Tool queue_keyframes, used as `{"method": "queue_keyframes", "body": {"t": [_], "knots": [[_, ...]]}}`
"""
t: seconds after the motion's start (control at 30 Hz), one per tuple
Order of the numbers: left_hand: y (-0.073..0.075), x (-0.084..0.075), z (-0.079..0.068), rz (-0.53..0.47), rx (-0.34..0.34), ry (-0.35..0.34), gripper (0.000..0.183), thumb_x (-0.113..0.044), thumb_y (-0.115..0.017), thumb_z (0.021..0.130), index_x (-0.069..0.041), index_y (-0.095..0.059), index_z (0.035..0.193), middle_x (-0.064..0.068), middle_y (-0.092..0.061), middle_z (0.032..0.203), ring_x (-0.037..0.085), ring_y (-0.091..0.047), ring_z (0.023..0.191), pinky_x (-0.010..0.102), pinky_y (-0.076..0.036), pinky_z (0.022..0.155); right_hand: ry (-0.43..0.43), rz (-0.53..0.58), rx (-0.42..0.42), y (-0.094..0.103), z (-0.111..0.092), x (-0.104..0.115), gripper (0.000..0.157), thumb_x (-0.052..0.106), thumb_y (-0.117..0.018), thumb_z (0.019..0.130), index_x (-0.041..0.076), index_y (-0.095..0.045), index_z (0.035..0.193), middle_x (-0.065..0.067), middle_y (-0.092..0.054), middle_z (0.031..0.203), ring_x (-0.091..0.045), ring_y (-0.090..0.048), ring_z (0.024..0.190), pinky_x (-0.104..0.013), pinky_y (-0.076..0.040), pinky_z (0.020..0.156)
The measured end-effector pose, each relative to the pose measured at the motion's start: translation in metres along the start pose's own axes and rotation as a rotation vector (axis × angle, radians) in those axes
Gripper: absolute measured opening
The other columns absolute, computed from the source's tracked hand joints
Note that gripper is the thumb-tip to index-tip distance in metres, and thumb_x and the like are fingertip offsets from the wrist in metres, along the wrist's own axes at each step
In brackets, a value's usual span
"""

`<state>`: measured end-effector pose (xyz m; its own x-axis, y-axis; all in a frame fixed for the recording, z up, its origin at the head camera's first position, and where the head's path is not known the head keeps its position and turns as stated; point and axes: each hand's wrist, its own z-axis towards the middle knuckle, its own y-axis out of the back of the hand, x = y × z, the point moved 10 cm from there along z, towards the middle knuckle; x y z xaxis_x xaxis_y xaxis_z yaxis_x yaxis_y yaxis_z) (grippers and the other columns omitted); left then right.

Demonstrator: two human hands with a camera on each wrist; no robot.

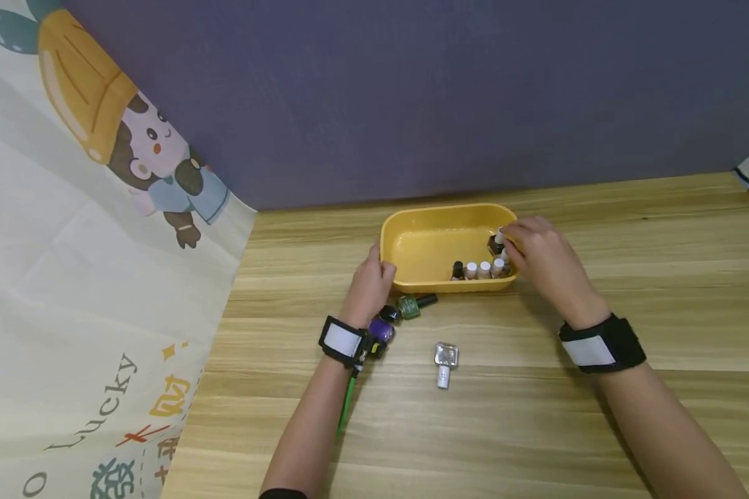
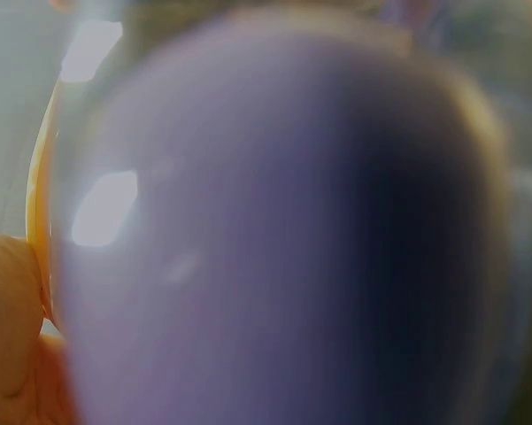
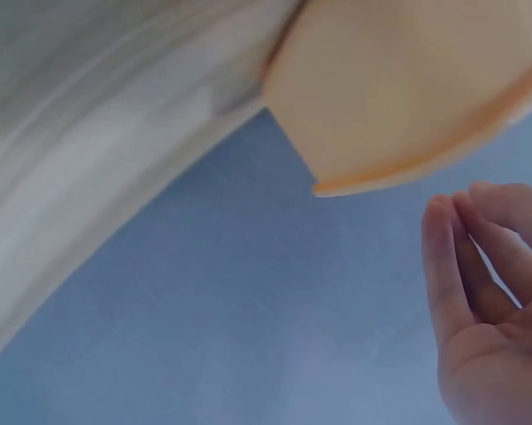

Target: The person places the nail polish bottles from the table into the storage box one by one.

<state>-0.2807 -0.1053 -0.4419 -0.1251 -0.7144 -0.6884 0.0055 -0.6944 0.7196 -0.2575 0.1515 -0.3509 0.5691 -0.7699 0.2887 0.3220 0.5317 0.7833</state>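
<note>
A yellow plastic basket [image 1: 433, 286] sits on the wooden table. My left hand [image 1: 368, 284] grips its left rim, thumb inside the wall; the left wrist view shows part of this hand [image 2: 13, 328] beside the rim. Over the right end, my right hand [image 1: 546, 260] pinches the white cap of a dark nail polish bottle [image 1: 494, 245]. In the right wrist view the fingertips of that hand [image 3: 487, 292] come together just above the rim, the bottle hidden behind the wall. Several small nail polish bottles [image 1: 471, 271], mostly white-capped, stand in a row along the basket's near wall.
On the table lie a clear square bottle [image 1: 446, 355] with a white cap, a green bottle [image 1: 408, 307] and a black one [image 1: 390, 314]. A purple bottle [image 1: 382, 330] lies right by my left wrist. A dark wall [image 1: 412, 104] rises behind the basket.
</note>
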Motion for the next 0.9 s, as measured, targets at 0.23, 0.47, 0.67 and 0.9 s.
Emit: {"method": "queue_keyframes", "body": {"t": [0.23,0.47,0.67,0.9], "knots": [[-0.001,0.0,-0.001,0.015,0.005,0.001,0.051,-0.026,-0.036,0.093,-0.008,-0.029,0.141,0.005,-0.051,0.08,0.017,-0.051,0.064,0.029,-0.043,0.057,0.031,-0.016,-0.011,0.005,0.002,0.018,0.02,0.008,-0.061,0.082,-0.002,-0.065,0.099,-0.014,-0.06,0.096,-0.028,-0.055,0.09,-0.04,-0.047,0.074],[0.002,-0.003,0.0,0.033,-0.019,-0.008,0.048,-0.024,-0.039,0.092,-0.007,-0.034,0.136,0.005,-0.05,0.081,0.017,-0.05,0.068,0.029,-0.041,0.059,0.101,-0.006,-0.044,0.005,0.003,0.033,0.018,0.008,-0.061,0.082,-0.002,-0.065,0.096,-0.013,-0.061,0.095,-0.026,-0.055,0.089,-0.037,-0.048,0.071],[0.002,-0.004,0.0,0.031,-0.01,-0.007,0.048,-0.025,-0.038,0.092,-0.007,-0.034,0.136,0.005,-0.05,0.081,0.017,-0.05,0.067,0.029,-0.041,0.058,0.153,-0.001,-0.052,0.003,0.001,0.043,0.018,0.008,-0.059,0.082,-0.002,-0.064,0.096,-0.012,-0.06,0.095,-0.025,-0.054,0.089,-0.037,-0.047,0.072],[0.002,-0.004,0.0,0.03,-0.011,-0.014,0.048,-0.024,-0.038,0.092,-0.007,-0.034,0.136,0.006,-0.05,0.08,0.017,-0.049,0.065,0.029,-0.041,0.056,0.266,-0.022,-0.043,0.0,-0.002,0.063,0.023,0.007,-0.063,0.08,-0.001,-0.063,0.102,-0.011,-0.06,0.097,-0.024,-0.055,0.09,-0.036,-0.047,0.076]]}}
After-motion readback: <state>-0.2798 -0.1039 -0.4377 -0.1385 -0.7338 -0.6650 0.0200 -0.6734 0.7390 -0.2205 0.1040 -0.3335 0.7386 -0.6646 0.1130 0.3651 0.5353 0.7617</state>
